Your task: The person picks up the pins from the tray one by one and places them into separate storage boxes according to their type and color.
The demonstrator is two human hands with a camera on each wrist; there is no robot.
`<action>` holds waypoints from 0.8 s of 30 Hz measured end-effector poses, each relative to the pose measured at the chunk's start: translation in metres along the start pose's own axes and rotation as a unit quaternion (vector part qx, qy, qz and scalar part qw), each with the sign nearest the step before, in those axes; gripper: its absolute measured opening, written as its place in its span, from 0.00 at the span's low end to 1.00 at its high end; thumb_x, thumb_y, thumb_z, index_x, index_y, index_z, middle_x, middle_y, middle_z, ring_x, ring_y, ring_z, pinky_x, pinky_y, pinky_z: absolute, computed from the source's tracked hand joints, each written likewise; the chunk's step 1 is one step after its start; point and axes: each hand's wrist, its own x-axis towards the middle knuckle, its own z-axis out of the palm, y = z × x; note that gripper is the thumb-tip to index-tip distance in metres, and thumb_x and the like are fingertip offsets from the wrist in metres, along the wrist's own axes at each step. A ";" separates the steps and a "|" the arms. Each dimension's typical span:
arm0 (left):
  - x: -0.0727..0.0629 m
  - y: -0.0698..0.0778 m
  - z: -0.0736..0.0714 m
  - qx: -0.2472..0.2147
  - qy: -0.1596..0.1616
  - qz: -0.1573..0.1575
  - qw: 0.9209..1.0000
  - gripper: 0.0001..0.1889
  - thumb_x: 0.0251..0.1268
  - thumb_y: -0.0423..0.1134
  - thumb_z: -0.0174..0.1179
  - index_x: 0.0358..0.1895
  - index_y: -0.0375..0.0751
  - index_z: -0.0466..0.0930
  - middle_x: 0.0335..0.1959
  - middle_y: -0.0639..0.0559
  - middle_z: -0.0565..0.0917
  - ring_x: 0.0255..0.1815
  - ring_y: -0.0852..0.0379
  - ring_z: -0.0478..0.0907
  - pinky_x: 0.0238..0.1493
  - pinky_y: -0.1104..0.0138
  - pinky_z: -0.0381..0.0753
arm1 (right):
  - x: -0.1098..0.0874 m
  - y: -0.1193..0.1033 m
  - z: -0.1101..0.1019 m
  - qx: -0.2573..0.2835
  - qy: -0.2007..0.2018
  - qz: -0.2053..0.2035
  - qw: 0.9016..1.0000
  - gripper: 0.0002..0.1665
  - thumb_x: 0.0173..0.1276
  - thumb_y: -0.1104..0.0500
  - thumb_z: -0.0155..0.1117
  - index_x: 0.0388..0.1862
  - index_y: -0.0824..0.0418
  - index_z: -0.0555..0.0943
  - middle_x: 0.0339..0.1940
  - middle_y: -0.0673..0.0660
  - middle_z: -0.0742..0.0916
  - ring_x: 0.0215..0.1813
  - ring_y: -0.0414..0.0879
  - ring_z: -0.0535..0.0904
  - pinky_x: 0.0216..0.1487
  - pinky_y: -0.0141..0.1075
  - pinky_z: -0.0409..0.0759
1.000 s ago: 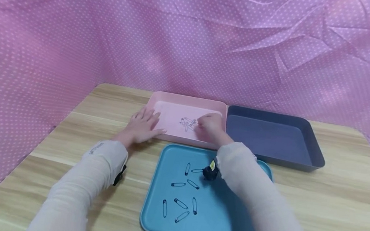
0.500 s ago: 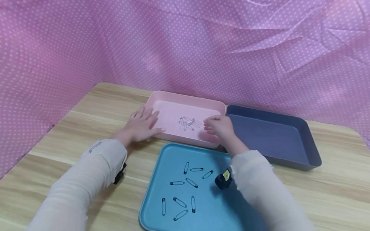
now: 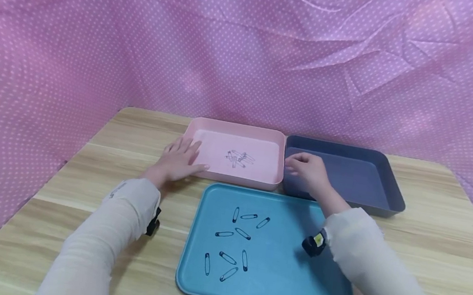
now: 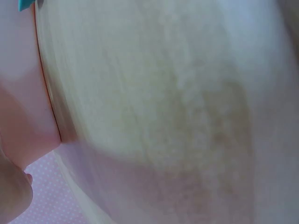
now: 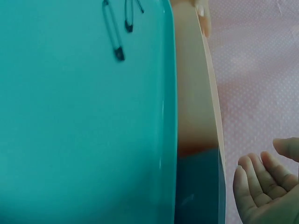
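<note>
My left hand (image 3: 175, 160), fingers spread, rests at the left rim of the pink tray (image 3: 263, 145). In that tray lies a small heap of silver safety pins (image 3: 240, 159). Over the left part of the dark navy tray (image 3: 354, 179) hovers my right hand (image 3: 312, 174), its fingers loosely bent. The right wrist view shows the right hand (image 5: 266, 193) with thumb and fingers apart and nothing between them. Several black safety pins (image 3: 227, 257) lie scattered on the left half of the blue tray (image 3: 282, 276). Only a bit of the left hand (image 4: 14, 191) enters the left wrist view.
All three trays stand on a wood-grain table (image 3: 432, 250), pink and navy side by side behind the blue one. A pink polka-dot cloth (image 3: 247, 60) hangs behind and to the left of the table.
My right hand has moved right, from the silver pins in the pink tray to above the navy tray, its fingers loosening. A black pin once hidden by the wrist shows. The left hand stays put.
</note>
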 end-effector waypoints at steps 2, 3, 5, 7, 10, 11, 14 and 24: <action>0.000 0.001 0.000 -0.004 0.001 0.000 1.000 0.43 0.55 0.66 0.38 0.67 0.42 0.39 0.67 0.39 0.40 0.65 0.40 0.32 0.60 0.49 0.33 | -0.004 0.003 -0.006 -0.015 0.007 -0.001 1.000 0.19 0.63 0.54 0.53 0.46 0.67 0.74 0.43 0.62 0.79 0.43 0.51 0.76 0.43 0.43 0.73; 0.000 0.001 0.000 -0.005 0.002 -0.001 1.000 0.43 0.55 0.66 0.39 0.67 0.42 0.40 0.67 0.39 0.40 0.65 0.40 0.32 0.60 0.49 0.33 | -0.006 0.005 -0.009 -0.020 0.009 0.000 1.000 0.19 0.62 0.54 0.53 0.46 0.66 0.74 0.43 0.63 0.79 0.43 0.52 0.76 0.44 0.43 0.73; -0.001 0.001 0.001 -0.008 0.002 0.000 1.000 0.43 0.55 0.66 0.39 0.67 0.41 0.40 0.67 0.38 0.40 0.65 0.40 0.31 0.60 0.49 0.33 | -0.010 0.009 -0.015 -0.030 0.012 0.001 0.999 0.20 0.62 0.52 0.53 0.46 0.65 0.74 0.44 0.62 0.79 0.44 0.52 0.75 0.45 0.44 0.72; -0.002 0.001 0.001 -0.012 0.001 -0.001 1.000 0.43 0.56 0.66 0.39 0.67 0.41 0.40 0.67 0.39 0.40 0.65 0.40 0.31 0.60 0.49 0.32 | -0.014 0.012 -0.021 -0.036 0.013 0.001 0.999 0.22 0.62 0.50 0.53 0.47 0.65 0.74 0.45 0.63 0.78 0.45 0.53 0.74 0.47 0.46 0.71; -0.005 0.002 0.001 -0.015 0.001 0.001 1.000 0.42 0.57 0.65 0.38 0.67 0.41 0.39 0.67 0.39 0.39 0.65 0.40 0.30 0.60 0.49 0.31 | -0.020 0.015 -0.030 -0.039 0.012 -0.008 0.999 0.24 0.62 0.48 0.53 0.48 0.66 0.73 0.46 0.64 0.78 0.47 0.55 0.73 0.48 0.47 0.70; -0.005 0.003 0.000 -0.016 0.002 -0.001 1.000 0.42 0.57 0.65 0.39 0.67 0.41 0.39 0.67 0.39 0.39 0.65 0.41 0.30 0.61 0.50 0.31 | -0.022 0.017 -0.033 -0.041 0.014 -0.010 0.999 0.25 0.61 0.47 0.53 0.48 0.66 0.73 0.46 0.64 0.78 0.47 0.55 0.73 0.48 0.47 0.70; -0.007 0.004 0.000 -0.012 0.010 0.006 1.000 0.42 0.57 0.63 0.40 0.67 0.40 0.41 0.67 0.38 0.41 0.65 0.40 0.32 0.61 0.50 0.33 | -0.026 0.022 -0.041 -0.056 0.032 -0.011 0.998 0.28 0.60 0.43 0.53 0.48 0.64 0.74 0.45 0.62 0.78 0.47 0.53 0.73 0.46 0.47 0.71; -0.014 0.007 -0.006 -0.064 0.028 0.033 0.997 0.38 0.60 0.60 0.39 0.65 0.35 0.47 0.65 0.38 0.49 0.65 0.42 0.41 0.60 0.47 0.39 | -0.043 0.043 -0.073 -0.122 0.061 -0.026 0.990 0.30 0.60 0.42 0.51 0.49 0.65 0.73 0.48 0.64 0.76 0.51 0.56 0.68 0.47 0.51 0.66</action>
